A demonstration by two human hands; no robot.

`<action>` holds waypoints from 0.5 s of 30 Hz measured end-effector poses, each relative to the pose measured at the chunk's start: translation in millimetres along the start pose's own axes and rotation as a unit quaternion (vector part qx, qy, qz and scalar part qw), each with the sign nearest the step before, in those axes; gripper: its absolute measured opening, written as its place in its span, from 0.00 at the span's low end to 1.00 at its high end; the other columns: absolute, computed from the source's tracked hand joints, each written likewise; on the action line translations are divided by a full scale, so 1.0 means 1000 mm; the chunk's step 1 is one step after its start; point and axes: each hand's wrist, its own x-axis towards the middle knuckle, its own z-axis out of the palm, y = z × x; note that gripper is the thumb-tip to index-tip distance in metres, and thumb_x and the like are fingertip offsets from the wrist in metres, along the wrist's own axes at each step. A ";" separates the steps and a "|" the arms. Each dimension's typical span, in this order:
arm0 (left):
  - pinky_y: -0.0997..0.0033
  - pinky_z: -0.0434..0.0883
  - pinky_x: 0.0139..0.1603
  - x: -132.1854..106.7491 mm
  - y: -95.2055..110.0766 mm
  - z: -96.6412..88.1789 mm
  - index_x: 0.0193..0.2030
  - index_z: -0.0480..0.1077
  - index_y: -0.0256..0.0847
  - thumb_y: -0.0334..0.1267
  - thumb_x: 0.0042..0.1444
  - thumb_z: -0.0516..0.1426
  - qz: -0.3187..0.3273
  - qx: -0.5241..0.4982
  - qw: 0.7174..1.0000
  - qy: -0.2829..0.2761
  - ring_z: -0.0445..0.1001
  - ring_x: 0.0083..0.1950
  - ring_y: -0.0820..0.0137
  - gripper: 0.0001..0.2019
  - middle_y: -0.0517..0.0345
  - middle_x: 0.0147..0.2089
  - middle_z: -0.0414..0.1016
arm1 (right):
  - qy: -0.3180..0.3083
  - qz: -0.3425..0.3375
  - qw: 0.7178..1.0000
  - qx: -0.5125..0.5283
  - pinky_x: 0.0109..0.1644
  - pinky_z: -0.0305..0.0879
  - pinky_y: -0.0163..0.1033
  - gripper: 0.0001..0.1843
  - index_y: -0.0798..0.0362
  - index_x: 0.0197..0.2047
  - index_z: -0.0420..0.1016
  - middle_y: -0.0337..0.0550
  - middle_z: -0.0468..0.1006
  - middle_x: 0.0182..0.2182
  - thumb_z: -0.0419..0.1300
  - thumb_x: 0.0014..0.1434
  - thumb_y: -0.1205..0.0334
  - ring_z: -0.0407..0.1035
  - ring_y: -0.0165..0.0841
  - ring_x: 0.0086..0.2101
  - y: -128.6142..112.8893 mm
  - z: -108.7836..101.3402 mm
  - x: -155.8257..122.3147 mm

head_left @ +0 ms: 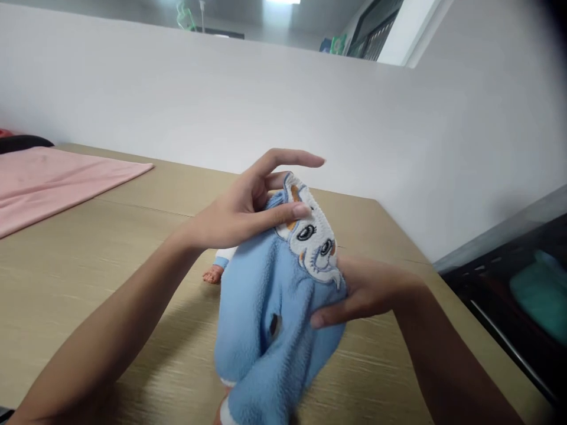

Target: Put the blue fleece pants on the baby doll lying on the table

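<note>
Blue fleece doll pants (pixel 248 307) with white leg cuffs are on a doll in front of me. At their top edge is a white elephant patch (pixel 316 236) with embroidered eyes. My left hand (pixel 248 206) pinches that upper edge, thumb over the patch and index finger stretched out above. On the other side, my right hand (pixel 363 289) grips the fabric with its thumb in front; its other fingers are hidden behind the cloth. The doll's hand (pixel 213 274) pokes out at the left from a white sleeve with a blue cuff. The doll's head is hidden.
The doll is over a wooden tabletop (pixel 177 330). A pink cloth (pixel 57 183) lies at the far left, near a black object (pixel 24 143). A white wall (pixel 199 100) rises behind the table. Dark shelving with a teal item (pixel 543 292) stands at the right.
</note>
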 end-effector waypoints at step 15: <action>0.67 0.80 0.47 -0.006 -0.021 -0.053 0.44 0.83 0.41 0.53 0.65 0.69 -0.218 0.022 0.928 -0.301 0.84 0.45 0.60 0.16 0.54 0.41 0.85 | 0.212 0.004 0.968 0.132 0.56 0.78 0.43 0.25 0.52 0.55 0.83 0.44 0.86 0.48 0.75 0.63 0.45 0.81 0.43 0.50 0.019 0.003 -0.006</action>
